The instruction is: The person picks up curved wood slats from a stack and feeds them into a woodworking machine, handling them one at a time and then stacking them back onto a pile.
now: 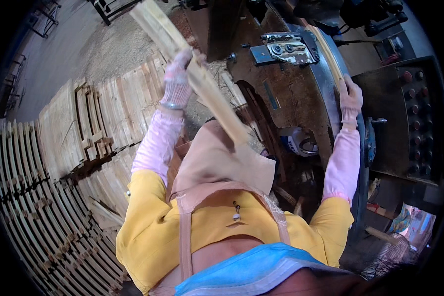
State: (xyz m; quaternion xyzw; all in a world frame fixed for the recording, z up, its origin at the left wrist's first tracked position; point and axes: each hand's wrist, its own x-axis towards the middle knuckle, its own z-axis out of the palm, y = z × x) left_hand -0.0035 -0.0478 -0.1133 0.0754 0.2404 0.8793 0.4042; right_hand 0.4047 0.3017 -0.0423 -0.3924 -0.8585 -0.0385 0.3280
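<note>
My left hand (176,74), in a pale knit glove, is closed around a pale wooden slat (209,93). The slat is raised at a slant, its far end up to the left and its near end over my apron (217,153). On the right, my gloved right hand (351,96) grips the near end of a narrow wooden strip (329,54). This strip lies along the metal edge of a machine table (323,93) and runs away from me under dark machine parts. Some fingers of both hands are hidden.
Stacked wooden slats (59,133) fill the left side, with sawdust (118,49) behind them. A worn metal fixture (291,48) is bolted to the machine top. To my right stands a control panel (414,123) with several buttons; a white container (298,140) sits below the table.
</note>
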